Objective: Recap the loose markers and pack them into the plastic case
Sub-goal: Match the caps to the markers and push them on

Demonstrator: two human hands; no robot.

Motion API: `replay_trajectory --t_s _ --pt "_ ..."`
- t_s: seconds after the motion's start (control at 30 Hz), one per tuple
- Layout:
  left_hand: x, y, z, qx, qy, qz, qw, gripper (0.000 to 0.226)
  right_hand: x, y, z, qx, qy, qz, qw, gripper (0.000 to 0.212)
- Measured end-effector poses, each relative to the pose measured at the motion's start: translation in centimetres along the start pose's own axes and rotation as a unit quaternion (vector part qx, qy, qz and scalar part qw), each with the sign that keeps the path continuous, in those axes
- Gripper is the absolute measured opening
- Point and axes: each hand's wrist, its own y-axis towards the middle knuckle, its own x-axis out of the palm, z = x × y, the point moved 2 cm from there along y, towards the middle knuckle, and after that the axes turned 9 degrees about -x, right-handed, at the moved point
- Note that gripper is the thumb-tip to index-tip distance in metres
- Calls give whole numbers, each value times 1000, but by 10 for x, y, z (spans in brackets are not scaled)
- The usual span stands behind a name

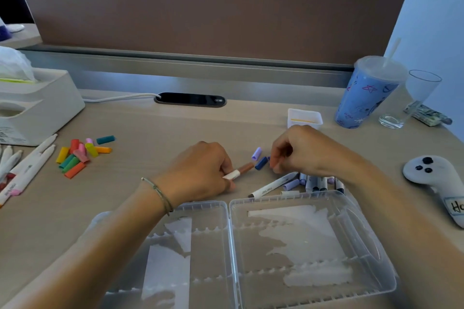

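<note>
Just beyond the open plastic case [313, 246], the left hand [200, 170] gripped a white marker [238, 172] with a brown cap, fingers curled round its barrel, the capped end pointing right. Beside it the right hand [296, 150] had its fingers curled and pinched together just right of a dark blue cap [261, 162]; whether it touched the cap could not be told. A lilac cap [256, 153] lay just behind. More markers [311, 182] lay heaped under the right wrist against the case's far rim. Well to the left sat a pile of coloured caps [80, 154] and several uncapped markers [22, 168]. A blue cup [364, 95] stood far right.
</note>
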Motion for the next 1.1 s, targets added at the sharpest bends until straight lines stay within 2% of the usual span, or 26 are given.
replay_trajectory --t_s 0.17,0.33,0.5,0.7,0.8,0.87,1.0,1.1 --pt "-1 0 -5 3 60 22 998 29 7 -2 2 29 -49 -80 995 10" --pt "-3 1 -7 -1 60 13 998 26 17 -1 0 -2 -109 -93 990 12" --pt "-7 6 -12 -5 1 41 999 6 11 -2 2 -8 -38 -91 995 7" --pt "-13 8 -10 16 -114 88 989 24 -3 -4 -4 -62 39 -37 997 5" --pt "-13 1 1 45 -149 50 987 22 -3 -1 -11 -90 63 9 994 5" --pt "-12 -2 7 62 -143 27 987 19 -4 0 -15 -98 83 26 991 4" --pt "-10 -3 9 62 -109 35 992 12 -17 -7 -17 -94 115 43 988 11" --pt "-7 -2 5 46 -100 28 994 12 -39 -15 -2 -58 66 87 992 14"
